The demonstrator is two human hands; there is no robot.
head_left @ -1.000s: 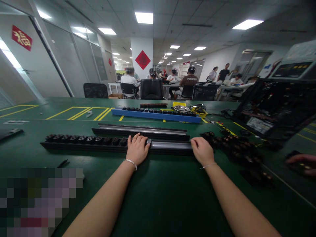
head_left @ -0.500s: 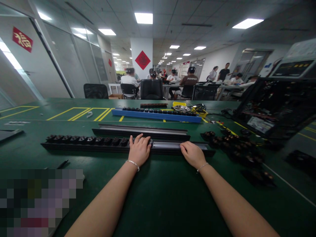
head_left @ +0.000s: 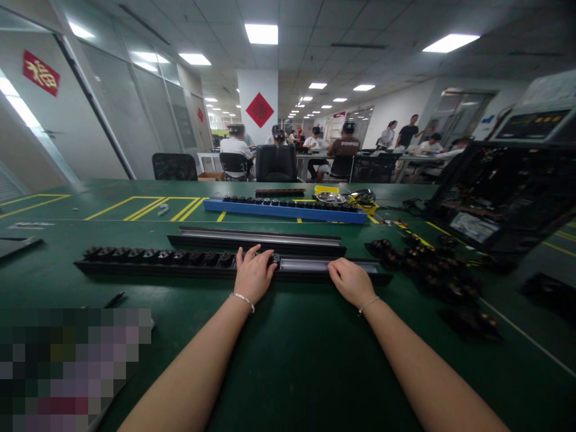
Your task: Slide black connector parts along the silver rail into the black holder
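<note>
A long black channel-shaped rail (head_left: 180, 269) lies across the table before me. Black socket-like modules (head_left: 164, 256) fill its left part in a row, while the right part shows a bare grey inner strip (head_left: 303, 264). My left hand (head_left: 254, 275) rests over the right end of that row, fingers spread on the modules; the last module (head_left: 274, 259) peeks out beside its thumb. Further right, my right hand (head_left: 353, 281) is closed at the rail, its curled fingers at the strip and their tips hidden.
Behind lies a second black rail (head_left: 261, 240), then a blue rail (head_left: 283, 211) with more modules. Loose black parts (head_left: 423, 264) are piled at right, near a large open black case (head_left: 504, 192). A metal dish (head_left: 332, 197) stands far back. People (head_left: 344, 144) sit beyond.
Almost nothing differs. The left hand's thumb and index finger have shifted very slightly at the last module; the right hand stays in place.
</note>
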